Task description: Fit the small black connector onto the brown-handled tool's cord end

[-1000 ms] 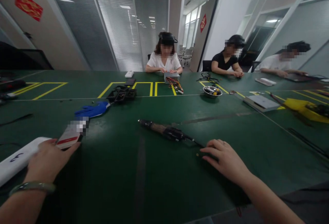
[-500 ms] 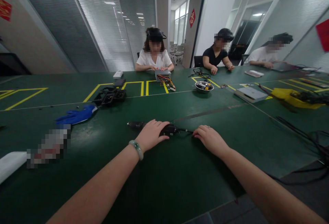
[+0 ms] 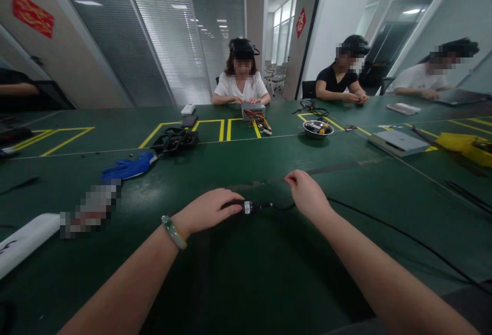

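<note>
One black tool [image 3: 249,207] sits in the left hand [image 3: 209,209], the nearer one, curled around it; the labelled end juts toward three o'clock, long axis running nine to three. Its cable [image 3: 267,205] leads toward the right hand [image 3: 307,194] at two o'clock, fingers bunched narrowly; whether they hold anything, I cannot tell.

A head-worn camera looks forward and down across the broad green tabletop [image 3: 230,163]. The wearer's bare left hand [image 3: 205,210] and bare right hand [image 3: 308,197] appear near, grey slatted glass partitions [image 3: 165,32] far off.
</note>
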A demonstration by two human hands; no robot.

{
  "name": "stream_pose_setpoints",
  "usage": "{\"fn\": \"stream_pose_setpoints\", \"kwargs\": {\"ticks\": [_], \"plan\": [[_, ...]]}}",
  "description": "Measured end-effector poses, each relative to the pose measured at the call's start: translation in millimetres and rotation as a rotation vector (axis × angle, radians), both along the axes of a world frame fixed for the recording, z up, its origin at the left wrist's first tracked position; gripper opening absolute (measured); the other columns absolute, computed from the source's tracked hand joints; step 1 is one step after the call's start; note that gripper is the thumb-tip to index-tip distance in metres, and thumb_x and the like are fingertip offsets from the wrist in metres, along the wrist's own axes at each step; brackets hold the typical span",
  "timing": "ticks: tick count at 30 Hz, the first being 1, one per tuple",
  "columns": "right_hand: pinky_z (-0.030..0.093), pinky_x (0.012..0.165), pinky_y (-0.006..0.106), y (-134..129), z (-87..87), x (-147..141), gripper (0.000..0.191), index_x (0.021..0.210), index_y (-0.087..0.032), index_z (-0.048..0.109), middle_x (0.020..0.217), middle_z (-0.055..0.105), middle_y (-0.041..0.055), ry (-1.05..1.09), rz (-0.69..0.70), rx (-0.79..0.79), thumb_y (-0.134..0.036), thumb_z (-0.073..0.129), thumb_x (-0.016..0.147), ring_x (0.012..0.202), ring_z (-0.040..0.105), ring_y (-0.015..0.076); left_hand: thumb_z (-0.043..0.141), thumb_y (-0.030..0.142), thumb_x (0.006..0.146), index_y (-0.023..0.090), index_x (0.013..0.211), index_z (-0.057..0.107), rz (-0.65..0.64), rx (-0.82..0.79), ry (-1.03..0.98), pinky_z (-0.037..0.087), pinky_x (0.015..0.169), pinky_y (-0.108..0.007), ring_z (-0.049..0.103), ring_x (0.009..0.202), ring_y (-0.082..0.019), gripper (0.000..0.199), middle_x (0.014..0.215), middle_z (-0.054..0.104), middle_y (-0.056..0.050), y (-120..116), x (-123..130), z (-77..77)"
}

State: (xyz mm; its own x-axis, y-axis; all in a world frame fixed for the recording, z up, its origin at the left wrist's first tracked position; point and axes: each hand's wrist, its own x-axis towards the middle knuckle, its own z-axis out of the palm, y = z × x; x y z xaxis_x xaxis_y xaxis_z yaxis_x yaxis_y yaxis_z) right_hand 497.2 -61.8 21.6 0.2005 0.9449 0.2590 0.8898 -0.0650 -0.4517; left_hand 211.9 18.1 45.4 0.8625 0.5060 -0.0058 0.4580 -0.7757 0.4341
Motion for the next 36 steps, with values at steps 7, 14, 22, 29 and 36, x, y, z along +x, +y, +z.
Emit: {"fn": "stream_pose_setpoints", "kwargs": {"ticks": [7, 14, 22, 29, 36], "plan": [[0.046, 0.078, 0.036, -18, -8.6, -20, 0.02, 0.106, -0.019, 0.063, 0.105, 0.058, 0.0079, -0.241, 0.154, 0.027, -0.022, 0.045, 0.098, 0.087, 0.059, 0.0218, 0.033, 0.024, 0.098, 0.023, 0.119, 0.057, 0.162, 0.254, -0.172, 0.044, 0.09, -0.034, 0.053, 0.102, -0.017, 0.032, 0.112, 0.061, -0.004, -6, 27, -12.5], [0.049, 0.079, 0.032, -20, -5.2, -19, 0.014, 0.095, -0.021, 0.069, 0.1, 0.063, 0.0042, 0.061, 0.164, -0.244, -0.015, 0.059, 0.089, 0.088, 0.061, 0.0192, 0.054, 0.036, 0.089, 0.022, 0.111, 0.061, 0.08, 0.305, -0.156, 0.044, 0.091, -0.039, 0.057, 0.1, -0.02, 0.026, 0.109, 0.064, -0.004, -8, 53, -24.4], [0.051, 0.071, 0.026, -23, 9.5, -8, 0.017, 0.103, -0.024, 0.069, 0.093, 0.067, 0.0012, 0.403, 0.152, -0.295, -0.022, 0.061, 0.087, 0.083, 0.064, 0.0164, 0.047, 0.035, 0.092, 0.019, 0.099, 0.065, 0.093, 0.256, -0.151, 0.046, 0.087, -0.037, 0.059, 0.093, -0.018, 0.024, 0.101, 0.065, -0.004, -13, 56, -27.4], [0.048, 0.071, 0.03, -17, -5.4, -5, 0.015, 0.101, -0.024, 0.068, 0.098, 0.066, 0.0026, 0.154, 0.175, -0.295, -0.021, 0.059, 0.089, 0.084, 0.061, 0.0195, 0.053, 0.028, 0.087, 0.021, 0.1, 0.064, -0.022, 0.152, -0.104, 0.044, 0.091, -0.036, 0.058, 0.094, -0.017, 0.018, 0.099, 0.066, -0.001, -15, 44, -18.8], [0.045, 0.08, 0.038, -17, -3.6, -45, 0.015, 0.104, -0.024, 0.065, 0.104, 0.057, 0.0054, -0.163, 0.252, -0.028, -0.029, 0.054, 0.095, 0.088, 0.057, 0.0212, 0.052, 0.026, 0.087, 0.021, 0.109, 0.058, -0.024, 0.143, -0.103, 0.043, 0.093, -0.039, 0.057, 0.099, -0.02, 0.023, 0.106, 0.064, -0.003, -14, 45, -16.7]]}}
